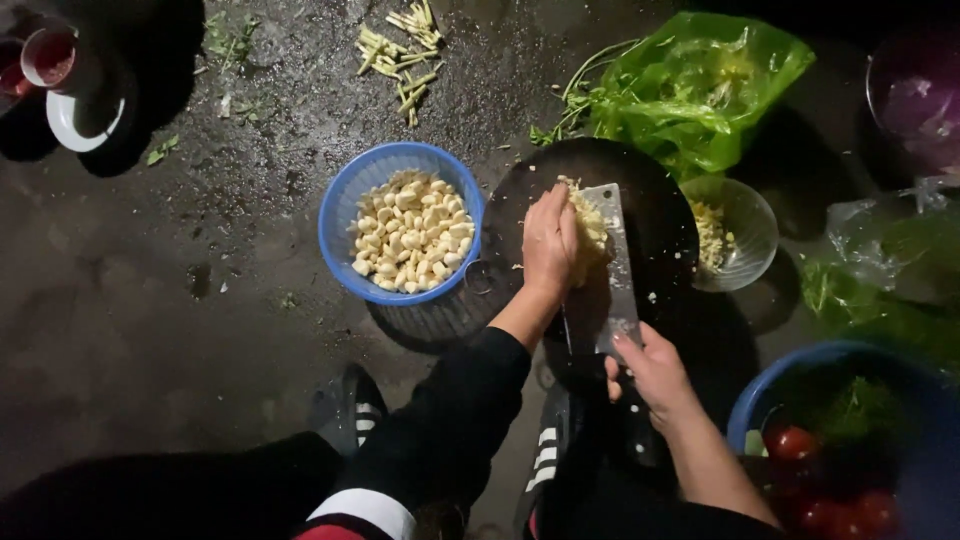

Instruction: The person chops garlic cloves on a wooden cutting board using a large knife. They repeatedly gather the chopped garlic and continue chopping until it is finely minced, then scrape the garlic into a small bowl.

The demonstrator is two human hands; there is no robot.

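right hand [652,372]: fingers are wrapping tight round the dark handle of the cleaver [612,270], low at the near edge of the board.
left hand [550,243]: lying fingers together, palm down, pressing on the blade's spine and on the chopped garlic [590,225].
cleaver: the broad pale blade is lying flat-on across the board, tip pointing away from the person.
chopped garlic: a pale yellow heap is sitting just left of the blade, near the board's middle.
cutting board [655,200]: round and dark, resting on the wet floor [180,290]; its right half is showing bare.
blue basket [340,225]: holding peeled garlic cloves [410,232], its rim just touching the board's left edge.
glass bowl [750,235]: sitting against the board's right edge, a little minced garlic inside.
green bag [700,85]: lying beyond the board's far edge, herb stems sticking out.
blue tub [760,385]: crowding the right forearm, holding tomatoes [795,442] and greens.
open room: the floor left of the basket is lying mostly bare; the right side is packed close.
shoes [345,405]: resting on the floor just below the board.
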